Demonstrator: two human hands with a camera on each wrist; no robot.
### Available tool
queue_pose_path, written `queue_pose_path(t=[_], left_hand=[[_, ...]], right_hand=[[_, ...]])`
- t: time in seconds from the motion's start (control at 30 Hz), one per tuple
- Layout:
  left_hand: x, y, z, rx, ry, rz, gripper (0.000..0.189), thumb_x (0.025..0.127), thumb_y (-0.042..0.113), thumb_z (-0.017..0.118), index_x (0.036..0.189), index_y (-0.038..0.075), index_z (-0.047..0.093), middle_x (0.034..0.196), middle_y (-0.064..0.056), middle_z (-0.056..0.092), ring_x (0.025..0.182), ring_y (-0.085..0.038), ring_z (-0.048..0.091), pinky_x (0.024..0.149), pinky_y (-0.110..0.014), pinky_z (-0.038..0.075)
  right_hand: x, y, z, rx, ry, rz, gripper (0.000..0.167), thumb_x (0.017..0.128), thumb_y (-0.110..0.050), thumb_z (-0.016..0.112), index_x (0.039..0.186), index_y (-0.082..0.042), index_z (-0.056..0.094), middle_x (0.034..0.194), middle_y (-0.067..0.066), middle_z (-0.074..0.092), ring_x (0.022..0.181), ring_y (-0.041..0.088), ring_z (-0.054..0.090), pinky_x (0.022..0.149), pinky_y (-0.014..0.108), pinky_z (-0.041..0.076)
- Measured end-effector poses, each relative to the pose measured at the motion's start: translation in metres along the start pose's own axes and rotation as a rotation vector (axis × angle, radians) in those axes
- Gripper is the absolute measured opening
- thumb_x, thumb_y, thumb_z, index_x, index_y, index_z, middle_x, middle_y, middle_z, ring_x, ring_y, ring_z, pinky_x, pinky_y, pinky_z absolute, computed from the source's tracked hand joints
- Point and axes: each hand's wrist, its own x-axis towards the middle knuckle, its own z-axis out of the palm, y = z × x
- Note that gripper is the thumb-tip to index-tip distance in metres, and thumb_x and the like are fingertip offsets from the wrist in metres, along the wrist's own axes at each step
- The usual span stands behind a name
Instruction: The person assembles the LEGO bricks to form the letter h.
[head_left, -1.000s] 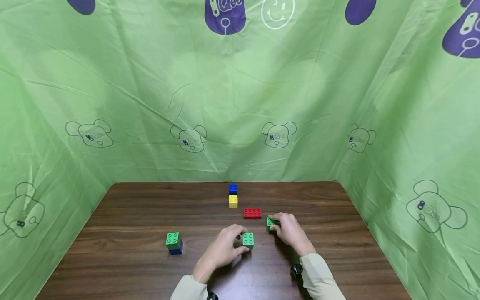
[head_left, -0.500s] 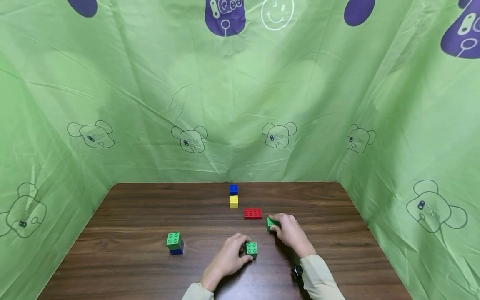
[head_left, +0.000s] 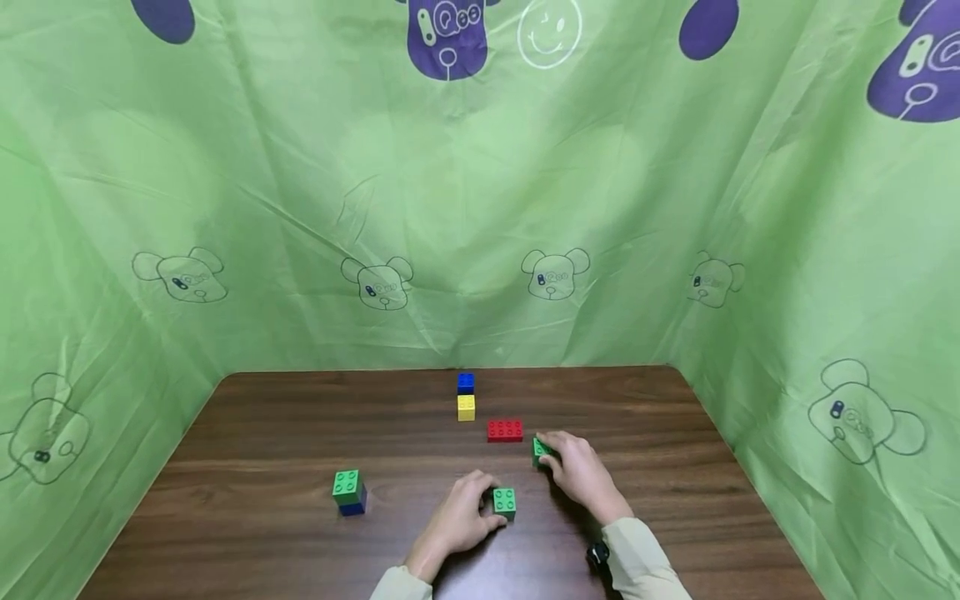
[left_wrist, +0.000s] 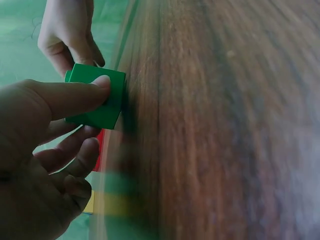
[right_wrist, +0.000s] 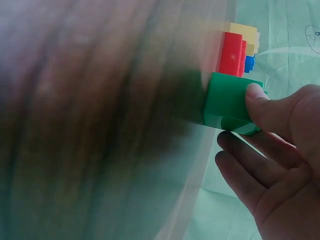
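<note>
Left hand pinches the near green block between thumb and fingers. Right hand pinches the far green block, ahead and right of the left hand. Can't tell if either block touches the counter.

Risks: grips look like fingertip holds, so an off-centre push could twist a block loose. Hands are near each other; a careless move inward could knock block on block.

Obstacles: red brick lies just left of the right hand's block, slightly beyond it. Swing that hand left and it likely clips the brick. Yellow block and blue block are farther ahead of both hands, probably out of the way. Green-on-blue stack stands left of the left hand, well apart; a wide sweep could topple it.
</note>
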Motion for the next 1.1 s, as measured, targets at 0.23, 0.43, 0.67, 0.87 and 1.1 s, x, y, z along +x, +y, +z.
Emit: queue_pose_path(t=[0.23, 0.43, 0.67, 0.87, 1.1], left_hand=[[-0.002, -0.001, 0.003, -0.014, 0.002, -0.037, 0.035, 0.075, 0.022, 0.09, 0.104, 0.012, 0.072, 0.094, 0.007, 0.063, 0.082, -0.007, 0.054, 0.072, -0.024, 0.046], [0.0, 0.0, 0.004, -0.033, 0.01, -0.046, 0.035, 0.074, 0.021, 0.091, 0.101, 0.012, 0.073, 0.094, 0.007, 0.065, 0.083, -0.007, 0.056, 0.072, -0.025, 0.047], [0.001, -0.002, 0.003, -0.078, -0.002, -0.053, 0.033, 0.073, 0.018, 0.091, 0.098, 0.01, 0.071, 0.09, 0.004, 0.063, 0.079, -0.007, 0.054, 0.069, -0.022, 0.045], [0.001, -0.003, 0.002, -0.075, 0.019, -0.046, 0.032, 0.072, 0.016, 0.091, 0.097, 0.011, 0.071, 0.086, 0.002, 0.062, 0.076, -0.005, 0.051, 0.066, -0.02, 0.043], [0.0, -0.003, 0.002, -0.095, 0.033, -0.042, 0.028, 0.072, 0.014, 0.09, 0.091, 0.013, 0.07, 0.082, 0.0, 0.061, 0.073, -0.008, 0.053, 0.064, -0.019, 0.042]], right_hand=[[-0.004, -0.003, 0.0, -0.049, 0.012, -0.013, 0.038, 0.092, -0.016, 0.075, 0.128, -0.005, 0.07, 0.124, 0.013, 0.07, 0.113, 0.031, 0.069, 0.093, 0.048, 0.056], [-0.011, -0.02, -0.015, 0.017, 0.008, -0.03, 0.04, 0.092, -0.018, 0.076, 0.13, -0.009, 0.069, 0.126, 0.011, 0.07, 0.115, 0.027, 0.068, 0.093, 0.044, 0.056], [-0.02, -0.056, -0.036, 0.04, -0.004, -0.163, 0.038, 0.091, -0.02, 0.077, 0.128, -0.01, 0.07, 0.121, 0.004, 0.072, 0.11, 0.019, 0.07, 0.089, 0.038, 0.058], [-0.025, -0.081, -0.042, 0.037, -0.035, -0.257, 0.035, 0.09, -0.018, 0.077, 0.124, -0.01, 0.071, 0.117, 0.002, 0.073, 0.103, 0.015, 0.071, 0.084, 0.035, 0.059], [-0.03, -0.09, -0.036, -0.02, -0.083, -0.303, 0.036, 0.088, -0.021, 0.08, 0.121, -0.008, 0.072, 0.114, 0.003, 0.074, 0.099, 0.016, 0.071, 0.081, 0.034, 0.059]])
